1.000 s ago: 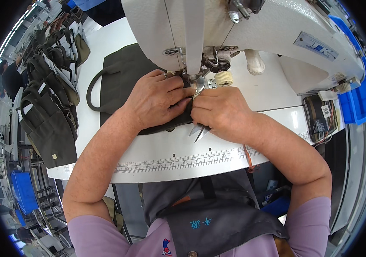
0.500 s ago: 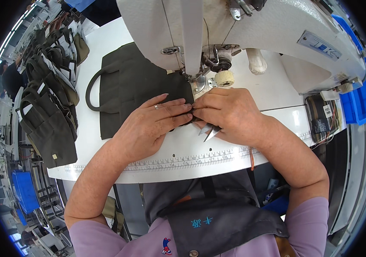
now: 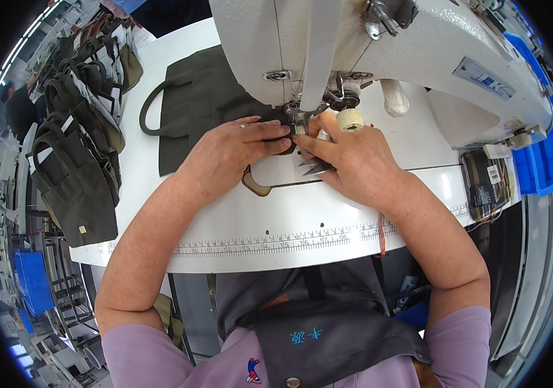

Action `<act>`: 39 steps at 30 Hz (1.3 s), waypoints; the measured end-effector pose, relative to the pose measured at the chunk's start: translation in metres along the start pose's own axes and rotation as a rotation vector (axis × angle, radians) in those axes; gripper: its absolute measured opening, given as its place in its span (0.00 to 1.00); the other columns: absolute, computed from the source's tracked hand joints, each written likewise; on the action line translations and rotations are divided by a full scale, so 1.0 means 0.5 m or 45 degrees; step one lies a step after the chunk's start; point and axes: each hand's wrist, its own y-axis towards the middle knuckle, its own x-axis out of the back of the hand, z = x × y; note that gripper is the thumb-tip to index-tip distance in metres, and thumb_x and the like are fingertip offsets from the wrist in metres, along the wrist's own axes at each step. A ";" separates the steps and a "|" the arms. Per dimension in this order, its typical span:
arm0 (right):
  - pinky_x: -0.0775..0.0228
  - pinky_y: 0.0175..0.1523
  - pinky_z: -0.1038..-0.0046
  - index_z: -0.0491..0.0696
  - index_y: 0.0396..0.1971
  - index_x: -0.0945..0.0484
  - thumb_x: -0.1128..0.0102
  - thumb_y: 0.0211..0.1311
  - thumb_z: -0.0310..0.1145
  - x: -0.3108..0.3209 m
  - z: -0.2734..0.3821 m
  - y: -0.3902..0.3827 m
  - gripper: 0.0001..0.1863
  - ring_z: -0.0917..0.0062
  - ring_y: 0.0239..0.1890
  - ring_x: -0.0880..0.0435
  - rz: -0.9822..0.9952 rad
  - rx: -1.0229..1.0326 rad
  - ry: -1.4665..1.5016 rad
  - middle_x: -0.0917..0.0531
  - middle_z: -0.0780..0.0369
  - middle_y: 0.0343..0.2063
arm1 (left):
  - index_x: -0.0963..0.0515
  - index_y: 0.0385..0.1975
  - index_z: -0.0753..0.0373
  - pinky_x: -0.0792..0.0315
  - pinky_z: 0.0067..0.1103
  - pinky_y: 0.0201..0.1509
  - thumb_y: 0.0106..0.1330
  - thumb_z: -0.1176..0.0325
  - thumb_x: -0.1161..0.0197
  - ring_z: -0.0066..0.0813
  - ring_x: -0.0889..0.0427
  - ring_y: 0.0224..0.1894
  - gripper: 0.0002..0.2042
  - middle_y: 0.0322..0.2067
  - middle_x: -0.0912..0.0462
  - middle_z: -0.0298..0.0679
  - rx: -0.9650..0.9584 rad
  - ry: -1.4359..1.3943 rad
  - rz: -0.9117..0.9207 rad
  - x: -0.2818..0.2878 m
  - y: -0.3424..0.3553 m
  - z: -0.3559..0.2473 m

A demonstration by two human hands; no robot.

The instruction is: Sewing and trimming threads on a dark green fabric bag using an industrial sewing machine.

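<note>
A dark olive fabric piece with a loop handle [image 3: 189,107], like a bag panel, lies on the white table, its right edge by the needle area of the sewing machine [image 3: 296,121]. Flat on that edge rests my left hand [image 3: 228,152], fingers stretched out and a ring on one. My right hand [image 3: 362,154] is closed, thumb and fingertips at the fabric edge just right of the presser foot. Out of its palm stick the metal blades of small scissors [image 3: 315,167]; their handles are hidden. The machine head partly covers the fabric.
Several dark olive bags [image 3: 73,178] hang in a row at the left. The white machine arm [image 3: 412,48] spans overhead. A blue bin [image 3: 542,165] and a dark folded bundle [image 3: 485,184] sit at the right. A printed ruler [image 3: 276,247] runs along the table's near edge.
Both hands and the fabric have moved away from me, farther under the machine head. A brown-edged cutout in the table now shows. My right fingers have come closer to the presser foot.
</note>
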 end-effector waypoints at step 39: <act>0.22 0.39 0.62 0.56 0.55 0.19 0.30 0.52 0.35 -0.011 0.002 0.000 0.26 0.65 0.38 0.15 0.004 -0.094 -0.090 0.20 0.62 0.38 | 0.27 0.63 0.71 0.35 0.37 0.75 0.65 0.75 0.49 0.43 0.25 0.66 0.24 0.61 0.23 0.55 0.333 0.526 0.107 -0.033 0.024 -0.080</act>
